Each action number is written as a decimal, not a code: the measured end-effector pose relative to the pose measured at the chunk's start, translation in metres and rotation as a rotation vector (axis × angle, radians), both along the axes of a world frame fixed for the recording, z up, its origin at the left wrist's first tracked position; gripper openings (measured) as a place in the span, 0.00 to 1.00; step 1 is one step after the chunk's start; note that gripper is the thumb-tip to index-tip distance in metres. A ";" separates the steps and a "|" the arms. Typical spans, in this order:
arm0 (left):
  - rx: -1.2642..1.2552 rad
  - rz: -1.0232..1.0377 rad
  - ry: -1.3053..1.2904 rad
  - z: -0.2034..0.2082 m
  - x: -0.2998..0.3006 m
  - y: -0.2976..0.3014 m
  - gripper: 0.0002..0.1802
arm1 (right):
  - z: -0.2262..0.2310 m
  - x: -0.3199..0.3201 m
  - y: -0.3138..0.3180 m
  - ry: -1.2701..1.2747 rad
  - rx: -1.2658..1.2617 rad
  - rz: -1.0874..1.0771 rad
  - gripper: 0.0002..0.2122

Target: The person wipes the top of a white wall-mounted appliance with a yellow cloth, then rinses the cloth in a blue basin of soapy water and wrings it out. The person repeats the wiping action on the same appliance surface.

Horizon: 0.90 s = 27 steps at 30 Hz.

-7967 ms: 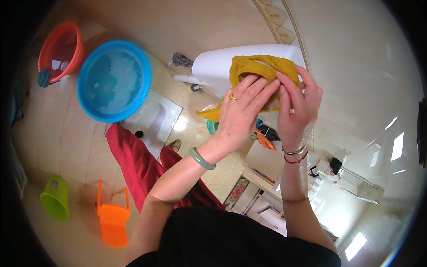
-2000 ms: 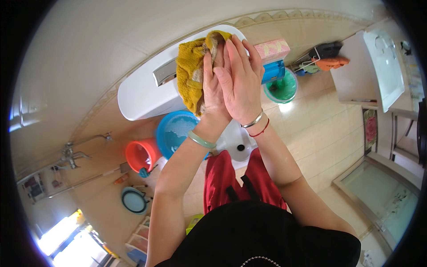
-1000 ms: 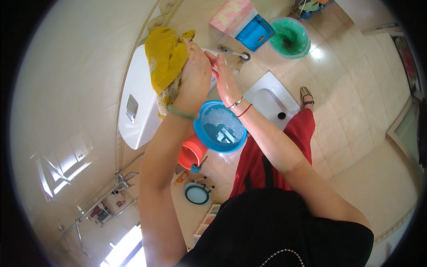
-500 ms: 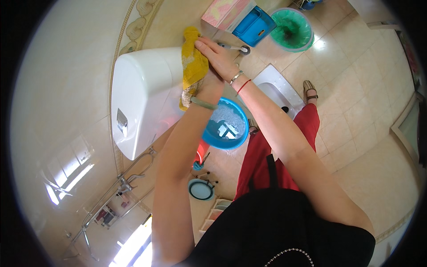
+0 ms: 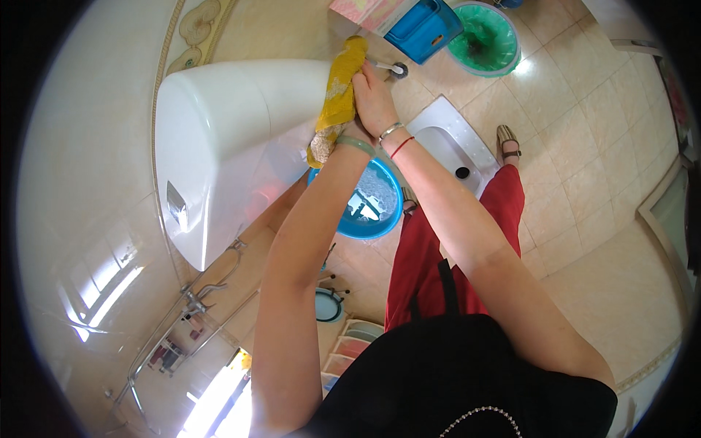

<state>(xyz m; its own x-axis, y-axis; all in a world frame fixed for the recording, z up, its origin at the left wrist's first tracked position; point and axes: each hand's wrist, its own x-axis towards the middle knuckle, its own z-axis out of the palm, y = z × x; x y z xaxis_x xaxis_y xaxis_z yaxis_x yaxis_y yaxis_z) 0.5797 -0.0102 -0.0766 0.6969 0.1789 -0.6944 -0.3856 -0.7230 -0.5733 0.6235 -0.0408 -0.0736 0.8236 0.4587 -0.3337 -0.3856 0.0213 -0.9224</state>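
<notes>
**Wiping the end of the white water heater with a yellow cloth**

Both hands are raised to the upper middle of the frame, working a yellow cloth (image 5: pixel 337 95) against the right-hand end of a white wall-mounted water heater (image 5: pixel 226 139). The right hand (image 5: pixel 374 98) lies flat on the cloth, fingers together and pressing it to the tank. The left hand (image 5: pixel 352 135) is mostly hidden behind the cloth and the right hand; only its wrist with a green bangle shows, so I cannot tell whether its fingers are closed on the fabric or laid flat. The cloth hangs in a long fold, its upper end near the top edge of the frame and its lower tip just above the left wrist.

As a judgement, the step in hand is the rubbing of the heater's end cap, with the cloth bunched rather than spread. The next move would call for sliding the cloth along the curved surface while keeping pressure through the right palm, and for a firm hold on the loose lower tail so it does not slip free.

Below the forearms, in the middle of the frame, sits a blue basin (image 5: pixel 369 208) with water in it. A white squat toilet pan (image 5: pixel 456 142) lies to its right on the tiled floor, and a green basin (image 5: pixel 483 36) and a blue crate (image 5: pixel 423 25) stand at the upper right
</notes>
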 end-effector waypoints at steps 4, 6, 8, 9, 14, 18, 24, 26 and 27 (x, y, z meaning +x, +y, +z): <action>-0.067 0.086 -0.017 -0.001 -0.019 0.000 0.26 | 0.012 -0.018 -0.012 0.002 -0.005 -0.062 0.20; -0.106 0.148 -0.030 0.001 -0.038 -0.001 0.26 | 0.017 -0.035 -0.014 -0.013 -0.062 -0.108 0.18; -0.163 0.246 -0.050 0.006 -0.063 0.001 0.26 | 0.004 -0.061 -0.011 -0.013 -0.192 0.031 0.16; -0.202 0.316 -0.069 0.009 -0.081 0.003 0.26 | -0.015 -0.081 -0.010 -0.006 -0.294 0.193 0.16; -0.325 0.635 -0.196 0.025 -0.174 0.026 0.26 | 0.016 -0.162 0.004 0.178 -0.200 -0.033 0.13; -0.391 0.768 -0.313 0.032 -0.213 0.030 0.26 | 0.016 -0.183 0.009 0.340 -0.076 0.021 0.12; -0.556 0.748 -0.707 0.063 -0.290 -0.010 0.24 | 0.046 -0.236 -0.020 0.616 0.338 0.022 0.07; -0.533 0.716 -0.668 0.088 -0.315 -0.036 0.22 | 0.057 -0.262 -0.042 0.634 0.366 0.061 0.07; -0.530 0.690 -0.633 0.100 -0.328 -0.051 0.20 | 0.063 -0.273 -0.055 0.642 0.378 0.079 0.07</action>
